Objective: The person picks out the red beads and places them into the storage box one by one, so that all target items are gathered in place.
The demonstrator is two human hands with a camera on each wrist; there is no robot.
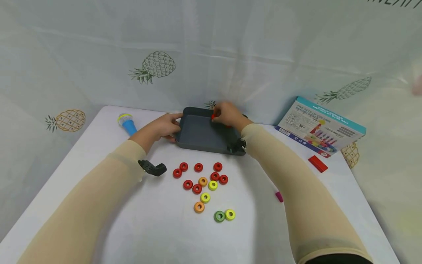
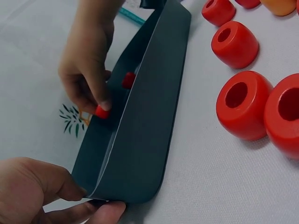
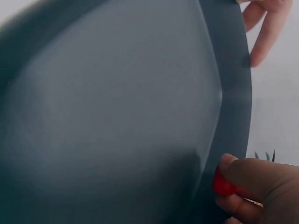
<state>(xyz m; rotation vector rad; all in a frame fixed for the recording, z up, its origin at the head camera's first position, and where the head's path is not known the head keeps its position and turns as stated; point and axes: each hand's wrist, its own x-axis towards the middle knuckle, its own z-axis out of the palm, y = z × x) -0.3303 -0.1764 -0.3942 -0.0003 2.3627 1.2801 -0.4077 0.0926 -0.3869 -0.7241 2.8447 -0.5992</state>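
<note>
A dark grey tray [image 1: 197, 132] lies at the back of the white table. My left hand [image 1: 163, 126] grips its left end, with fingers on both sides of the rim in the left wrist view. Over the tray's back side, my right hand [image 1: 228, 115] pinches a red bead [image 3: 223, 184] between thumb and fingers. Another red bead [image 2: 129, 80] is inside the tray, partly hidden by the front wall in the left wrist view. In front of the tray lie loose beads with holes: several red beads [image 1: 198, 167], orange beads [image 1: 199, 207], yellow beads [image 1: 205, 198] and a green bead [image 1: 219, 216].
At the back right a printed toy box [image 1: 321, 128] leans at a tilt. Near it lies a flat red block [image 1: 318, 164]. A magenta piece [image 1: 279, 197] shows beside the right sleeve. Left of the tray is a blue toy microphone [image 1: 128, 125]. A pineapple-print curtain [image 1: 230, 44] hangs behind.
</note>
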